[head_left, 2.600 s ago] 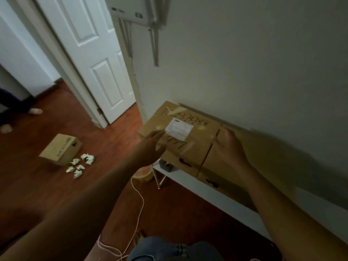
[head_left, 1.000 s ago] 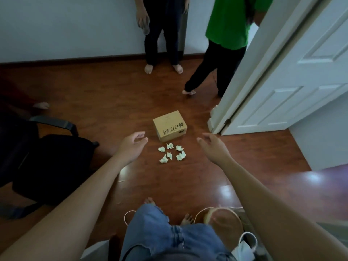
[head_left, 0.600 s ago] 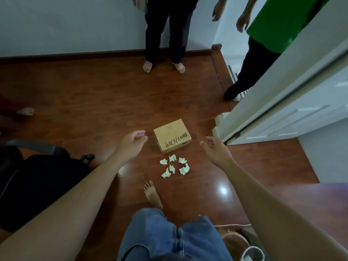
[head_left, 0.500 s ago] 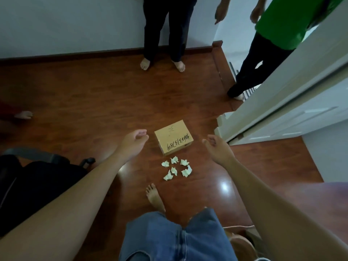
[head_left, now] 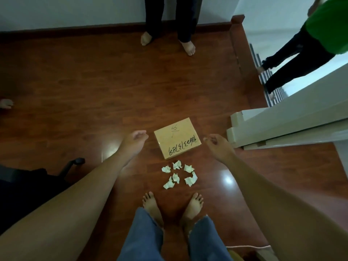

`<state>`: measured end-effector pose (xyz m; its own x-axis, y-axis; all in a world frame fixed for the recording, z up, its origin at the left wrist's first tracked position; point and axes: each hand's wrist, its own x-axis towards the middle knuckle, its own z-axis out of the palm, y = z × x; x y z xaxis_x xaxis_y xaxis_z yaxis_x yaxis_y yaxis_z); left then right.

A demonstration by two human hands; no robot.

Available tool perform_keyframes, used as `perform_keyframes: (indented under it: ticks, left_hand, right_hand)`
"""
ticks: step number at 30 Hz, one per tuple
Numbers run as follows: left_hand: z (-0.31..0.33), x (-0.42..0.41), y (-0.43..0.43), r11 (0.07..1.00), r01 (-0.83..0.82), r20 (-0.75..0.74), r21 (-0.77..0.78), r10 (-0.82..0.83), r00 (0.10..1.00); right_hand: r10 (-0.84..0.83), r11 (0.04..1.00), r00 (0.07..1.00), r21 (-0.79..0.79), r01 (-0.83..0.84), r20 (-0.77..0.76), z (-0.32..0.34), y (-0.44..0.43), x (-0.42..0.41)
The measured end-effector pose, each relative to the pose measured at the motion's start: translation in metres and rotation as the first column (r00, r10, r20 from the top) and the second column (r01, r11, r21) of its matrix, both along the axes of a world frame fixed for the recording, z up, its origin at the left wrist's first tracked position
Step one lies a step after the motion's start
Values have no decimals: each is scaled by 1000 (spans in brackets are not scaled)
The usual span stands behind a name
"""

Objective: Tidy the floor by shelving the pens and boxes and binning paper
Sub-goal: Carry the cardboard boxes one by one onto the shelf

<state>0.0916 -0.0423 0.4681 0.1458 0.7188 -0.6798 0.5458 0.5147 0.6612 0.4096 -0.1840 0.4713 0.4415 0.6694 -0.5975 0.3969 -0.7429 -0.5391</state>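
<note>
A flat tan cardboard box point(head_left: 177, 138) with black handwritten digits along its near edge lies on the reddish-brown wooden floor point(head_left: 90, 87). It sits between the two outstretched hands. The left hand point(head_left: 134, 141) hangs just to the box's left and the right hand point(head_left: 218, 146) just to its right, neither touching it. Both hands hold nothing, and their fingers are loosely curled and relaxed.

Just on the near side of the box, six small crumpled white paper scraps point(head_left: 178, 177) lie in a loose cluster on the floor. They are between the box and the person's bare feet point(head_left: 150, 204), which show below frayed blue jeans.

To the right stands a white door frame point(head_left: 282, 127), its base close to the right hand. A black office chair point(head_left: 37, 183) fills the left edge. At the far wall stands a bystander in dark trousers point(head_left: 169, 17) with bare feet. Another person in a green shirt point(head_left: 327, 21) is at the upper right, beyond the doorway.
</note>
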Motion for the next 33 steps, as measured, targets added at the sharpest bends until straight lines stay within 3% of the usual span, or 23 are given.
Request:
perform_keyframes:
  ticks: [10, 15, 19, 24, 30, 33]
  left_hand:
    - [-265, 36, 26, 991, -78, 17, -104, 80, 997]
    - [-357, 47, 30, 973, -136, 6, -186, 139, 990]
    - [-420, 56, 25, 946, -132, -25, -295, 131, 991]
    - [-468, 69, 13, 923, -69, 49, -377, 94, 994]
    - [-454, 75, -13, 893, -97, 90, -439, 151, 984]
    - [-436, 68, -28, 877, -148, 15, -456, 174, 985]
  right_hand:
    - [-42, 999, 999, -30, 42, -13, -271, 47, 36]
    - [-48, 999, 997, -28, 46, -53, -373, 59, 41]
    - [-38, 999, 999, -36, 39, 25, -437, 65, 43]
    - [29, 998, 1000, -63, -29, -12, -488, 74, 50]
    - [-184, 976, 977, -142, 168, -111, -475, 59, 46]
    - [-219, 962, 971, -185, 199, -96, -462, 34, 38]
